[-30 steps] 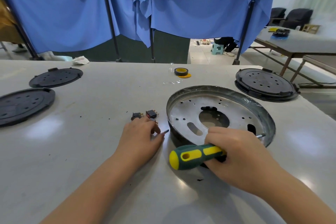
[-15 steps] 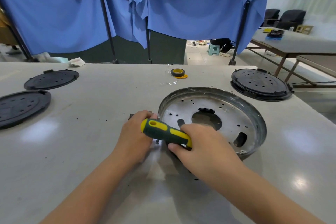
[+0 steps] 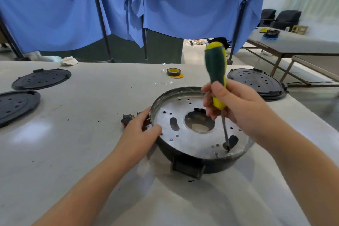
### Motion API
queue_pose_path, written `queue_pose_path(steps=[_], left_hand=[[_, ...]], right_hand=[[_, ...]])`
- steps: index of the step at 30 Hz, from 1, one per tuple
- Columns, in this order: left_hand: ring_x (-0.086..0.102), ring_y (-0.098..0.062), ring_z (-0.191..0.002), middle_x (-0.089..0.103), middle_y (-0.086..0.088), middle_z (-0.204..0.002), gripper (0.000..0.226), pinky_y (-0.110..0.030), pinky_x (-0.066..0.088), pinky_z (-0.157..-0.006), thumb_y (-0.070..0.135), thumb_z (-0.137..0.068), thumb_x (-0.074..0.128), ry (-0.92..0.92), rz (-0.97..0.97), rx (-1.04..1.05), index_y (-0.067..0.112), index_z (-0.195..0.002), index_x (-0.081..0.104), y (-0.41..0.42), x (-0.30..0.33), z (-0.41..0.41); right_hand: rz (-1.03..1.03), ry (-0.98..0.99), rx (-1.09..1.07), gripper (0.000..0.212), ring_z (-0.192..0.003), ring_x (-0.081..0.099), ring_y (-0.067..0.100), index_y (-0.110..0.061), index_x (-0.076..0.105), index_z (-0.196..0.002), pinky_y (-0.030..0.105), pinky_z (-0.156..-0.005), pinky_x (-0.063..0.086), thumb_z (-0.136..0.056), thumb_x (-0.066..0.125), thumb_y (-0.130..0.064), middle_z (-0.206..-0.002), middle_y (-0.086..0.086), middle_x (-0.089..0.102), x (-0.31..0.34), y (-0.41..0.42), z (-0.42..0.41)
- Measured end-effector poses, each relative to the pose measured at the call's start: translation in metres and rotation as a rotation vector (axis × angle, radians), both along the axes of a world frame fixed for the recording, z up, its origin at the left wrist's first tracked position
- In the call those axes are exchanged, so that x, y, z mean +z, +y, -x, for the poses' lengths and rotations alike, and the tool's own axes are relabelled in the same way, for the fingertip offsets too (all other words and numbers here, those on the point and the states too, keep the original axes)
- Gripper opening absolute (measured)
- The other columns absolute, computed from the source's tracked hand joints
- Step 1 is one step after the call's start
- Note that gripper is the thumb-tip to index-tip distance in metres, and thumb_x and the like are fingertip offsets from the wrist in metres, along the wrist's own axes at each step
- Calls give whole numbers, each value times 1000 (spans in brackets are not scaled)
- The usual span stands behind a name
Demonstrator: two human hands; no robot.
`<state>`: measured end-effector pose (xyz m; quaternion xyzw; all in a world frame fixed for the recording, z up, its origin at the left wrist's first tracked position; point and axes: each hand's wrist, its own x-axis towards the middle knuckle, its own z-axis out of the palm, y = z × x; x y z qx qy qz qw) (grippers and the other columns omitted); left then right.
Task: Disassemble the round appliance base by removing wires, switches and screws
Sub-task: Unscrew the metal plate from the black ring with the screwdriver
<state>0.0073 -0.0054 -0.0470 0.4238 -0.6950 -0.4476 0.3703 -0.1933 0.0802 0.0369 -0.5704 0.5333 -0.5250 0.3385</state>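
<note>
You had the round appliance base (image 3: 185, 139) sitting open side up near the middle of the white table (image 3: 82, 152), its black tab facing you. Its bare metal plate showed only holes and slots, no wires, so wiring looked already stripped out. Two small black switches (image 3: 126, 119) lay on the table just beside the base's left rim, so that step looked done too. Screws seemed to be what was left.

Your left hand (image 3: 141, 130) gripped the base's left rim, fingers curled over the edge, steadying it. Your right hand (image 3: 233, 108) was wrapped around the lower handle of the green-and-yellow screwdriver (image 3: 216, 73), held nearly upright with a slight tilt, tip down on the plate near the front-right edge beside a dark slot. Judged: you were working a screw there, late in the task.

Off to the sides: two black perforated covers (image 3: 41, 78) at far left, another black cover (image 3: 256, 83) at far right, a roll of yellow tape (image 3: 173, 72) behind the base.

Hard to tell: the screw head under the tip was too small to make out, so I couldn't confirm one was there. Your left hand hid part of the switches. How many screws remained, and anything under the base, wasn't visible.
</note>
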Motion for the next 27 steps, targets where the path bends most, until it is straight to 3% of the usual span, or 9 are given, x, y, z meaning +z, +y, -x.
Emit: queue_pose_path(steps=[1, 3, 6, 8, 10, 15, 22, 24, 27], left_hand=[[63, 4, -81, 72, 15, -87, 45, -10, 48, -68, 15, -72, 52, 22, -8, 12, 51, -98, 64, -2, 1, -1], [58, 13, -83, 68, 27, -91, 52, -5, 44, -75, 3, -82, 50, 67, -13, 69, 47, -105, 65, -7, 3, -4], [50, 8, -107, 54, 18, -130, 54, -4, 38, -84, 0, -90, 43, 75, -19, 172, 25, -138, 48, -17, 7, -8], [54, 15, -97, 54, 14, -128, 52, 5, 39, -67, 0, -91, 40, 99, -39, 185, 22, -138, 47, -22, 6, -10], [55, 22, -88, 56, 17, -119, 50, 3, 41, -62, 0, -92, 40, 137, -69, 180, 23, -136, 50, -24, 6, -11], [50, 15, -103, 56, 26, -113, 50, -8, 41, -79, 4, -92, 42, 162, -83, 161, 26, -137, 50, -26, 4, -10], [47, -2, -124, 53, 18, -132, 49, -24, 37, -103, 7, -94, 41, 149, -87, 130, 29, -137, 48, -19, 3, -2], [45, 1, -125, 51, 18, -136, 48, -19, 36, -101, 10, -96, 41, 140, -76, 117, 30, -138, 47, -15, 3, 1], [49, 17, -111, 51, 23, -132, 43, -1, 39, -84, 16, -97, 48, 139, 19, 112, 31, -137, 47, -7, 5, 2]], right_hand=[[16, -78, 10, 37, -67, 65, 14, -14, 61, -98, 24, -63, 56, -78, 50, -43, -72, -4, 68, 0, -1, 4], [52, -221, 14, 33, -67, 68, 18, -12, 57, -100, 25, -62, 57, -79, 50, -37, -73, 1, 71, 0, -2, 8], [87, -370, 21, 29, -68, 71, 21, -12, 53, -99, 28, -62, 58, -82, 47, -34, -73, 6, 72, -5, -3, 8], [115, -419, 36, 27, -68, 70, 23, -11, 50, -97, 30, -63, 59, -83, 45, -34, -73, 6, 71, -9, -2, 5], [137, -452, 61, 26, -67, 70, 23, -11, 49, -96, 31, -61, 59, -84, 43, -34, -71, 6, 69, -14, -2, 1], [150, -453, 100, 25, -62, 65, 20, -12, 49, -97, 29, -57, 56, -87, 41, -34, -67, 3, 63, -24, 1, -6], [186, -436, 86, 25, -58, 60, 18, -12, 48, -95, 28, -54, 53, -88, 40, -34, -64, 0, 59, -31, 1, -6], [184, -419, 79, 24, -57, 59, 18, -13, 49, -95, 27, -53, 51, -89, 41, -35, -65, -1, 59, -34, 2, -5], [197, -422, 68, 25, -53, 55, 16, -13, 48, -95, 26, -50, 49, -89, 41, -37, -64, -3, 57, -36, 3, -3]])
